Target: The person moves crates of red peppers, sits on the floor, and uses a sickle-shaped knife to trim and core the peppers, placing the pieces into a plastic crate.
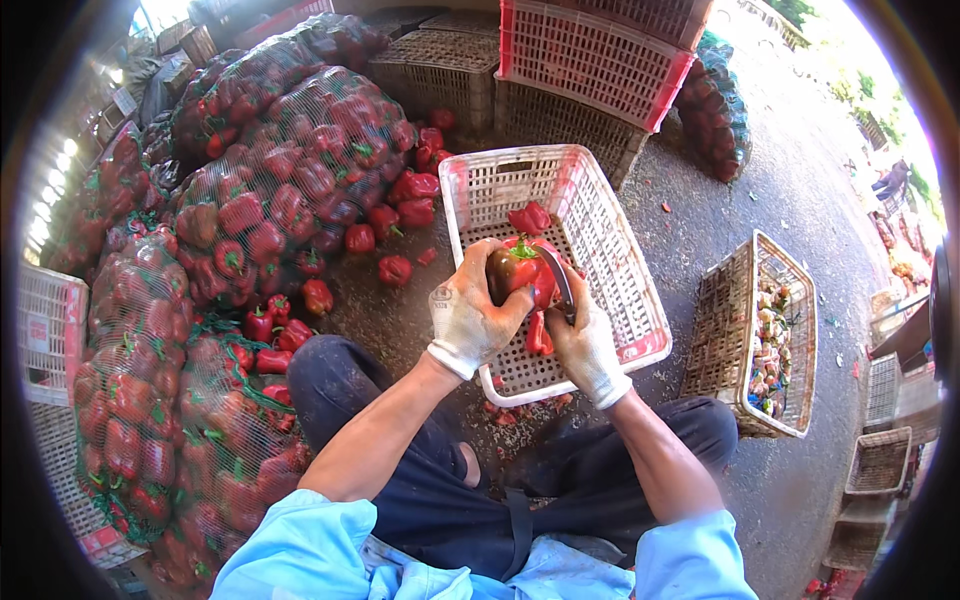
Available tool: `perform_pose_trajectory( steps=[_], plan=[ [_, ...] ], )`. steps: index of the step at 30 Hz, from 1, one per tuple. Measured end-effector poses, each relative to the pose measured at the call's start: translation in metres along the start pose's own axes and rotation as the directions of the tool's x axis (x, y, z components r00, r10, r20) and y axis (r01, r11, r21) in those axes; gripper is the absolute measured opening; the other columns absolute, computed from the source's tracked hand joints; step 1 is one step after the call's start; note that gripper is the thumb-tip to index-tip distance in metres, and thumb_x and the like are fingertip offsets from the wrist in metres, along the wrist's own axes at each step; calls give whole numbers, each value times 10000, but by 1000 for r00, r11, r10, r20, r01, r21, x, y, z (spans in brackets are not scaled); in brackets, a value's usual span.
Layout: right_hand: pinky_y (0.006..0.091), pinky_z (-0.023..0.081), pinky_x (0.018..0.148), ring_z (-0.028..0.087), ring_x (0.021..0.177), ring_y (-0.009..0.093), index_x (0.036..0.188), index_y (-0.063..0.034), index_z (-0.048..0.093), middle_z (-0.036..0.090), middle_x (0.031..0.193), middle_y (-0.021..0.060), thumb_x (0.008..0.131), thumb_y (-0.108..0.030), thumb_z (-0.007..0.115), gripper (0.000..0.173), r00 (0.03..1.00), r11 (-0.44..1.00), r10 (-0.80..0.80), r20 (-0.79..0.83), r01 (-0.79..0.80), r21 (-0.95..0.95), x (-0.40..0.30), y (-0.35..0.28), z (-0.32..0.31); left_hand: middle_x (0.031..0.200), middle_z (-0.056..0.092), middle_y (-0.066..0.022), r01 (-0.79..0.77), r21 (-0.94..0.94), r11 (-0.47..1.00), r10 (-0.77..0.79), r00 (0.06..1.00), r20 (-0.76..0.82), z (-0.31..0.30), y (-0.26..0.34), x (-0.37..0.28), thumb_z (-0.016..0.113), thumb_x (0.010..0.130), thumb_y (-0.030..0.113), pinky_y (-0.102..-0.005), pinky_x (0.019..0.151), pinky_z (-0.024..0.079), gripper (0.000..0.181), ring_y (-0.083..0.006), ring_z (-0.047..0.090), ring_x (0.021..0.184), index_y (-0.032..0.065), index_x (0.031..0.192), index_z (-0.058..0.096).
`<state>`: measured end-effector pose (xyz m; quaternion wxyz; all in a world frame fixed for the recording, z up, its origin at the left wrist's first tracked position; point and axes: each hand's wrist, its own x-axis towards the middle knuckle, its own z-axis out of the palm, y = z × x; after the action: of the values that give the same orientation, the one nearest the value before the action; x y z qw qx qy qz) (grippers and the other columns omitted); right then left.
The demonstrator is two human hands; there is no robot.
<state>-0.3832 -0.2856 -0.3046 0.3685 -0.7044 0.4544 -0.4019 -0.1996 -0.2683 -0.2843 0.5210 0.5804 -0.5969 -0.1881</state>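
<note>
My left hand point(480, 304), in a stained white knit glove, grips a red bell pepper point(514, 274) with a dark patch and a green stem. In my right hand point(585, 326), gloved alike, is a curved knife point(557, 277), its blade against the pepper's right side near the stem. Both hands are above a white plastic crate point(652, 337) with red patches, which stands tilted before my knees. A red pepper point(529, 218) and a cut red piece point(538, 334) show in and over the crate. My right fingertips are partly hidden.
Mesh sacks of red peppers point(300, 172) are piled at the left, with loose peppers point(394, 270) on the ground beside them. Stacked crates point(585, 64) stand behind. At the right is a crate point(784, 330) of pepper cores and scraps. Another sack point(712, 112) stands farther back.
</note>
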Motion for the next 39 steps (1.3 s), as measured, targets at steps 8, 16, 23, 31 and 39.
perform_pose_trajectory(
  steps=[8, 16, 23, 31, 39],
  plan=[
    [487, 575, 853, 731, 997, 455, 1494, 8, 457, 718, 1056, 314, 937, -41, 595, 576, 999, 996, 40, 24, -42, 74, 17, 25, 26, 1078, 722, -172, -217, 91, 972, 225, 970, -95, 8, -9, 5, 791, 839, 140, -400, 845, 599, 523, -278, 746, 955, 42, 1311, 590],
    [458, 576, 813, 737, 871, 376, 1349, 3, 633, 729, 976, 280, 927, -114, 653, 438, 931, 949, 314, 185, -301, -97, -23, 44, 24, 1047, 675, -64, 378, -732, 566, -629, 773, -87, -1, -48, 32, 780, 931, 138, -288, 740, 584, 364, -135, 682, 882, 7, 1207, 581],
    [223, 383, 517, 482, 599, 30, 1340, -65, 667, 614, 817, -37, 1017, -414, 734, 481, 978, 954, 162, 131, -189, 232, 48, -1, -17, 1062, 710, -56, 314, -281, 907, -333, 943, -17, 13, -36, 9, 751, 932, 141, -290, 853, 558, 346, -133, 670, 953, -5, 1218, 625],
    [193, 356, 464, 519, 526, 22, 1222, -46, 690, 690, 809, -20, 951, -407, 806, 466, 885, 838, 362, 292, -446, 314, 52, 21, -24, 1129, 685, -55, 427, -513, 744, -338, 904, 262, 4, -22, -3, 746, 916, 101, -289, 964, 517, 422, -120, 636, 1035, 23, 1305, 602],
    [202, 355, 409, 518, 449, 41, 1222, -58, 690, 662, 684, -43, 1022, -339, 714, 346, 805, 636, 476, 354, -593, 494, 51, 18, -32, 1193, 676, -66, 439, -648, 622, -290, 898, 330, 7, -22, -7, 700, 934, 65, -304, 1016, 509, 425, -135, 638, 1099, 27, 1341, 582]
  ],
)
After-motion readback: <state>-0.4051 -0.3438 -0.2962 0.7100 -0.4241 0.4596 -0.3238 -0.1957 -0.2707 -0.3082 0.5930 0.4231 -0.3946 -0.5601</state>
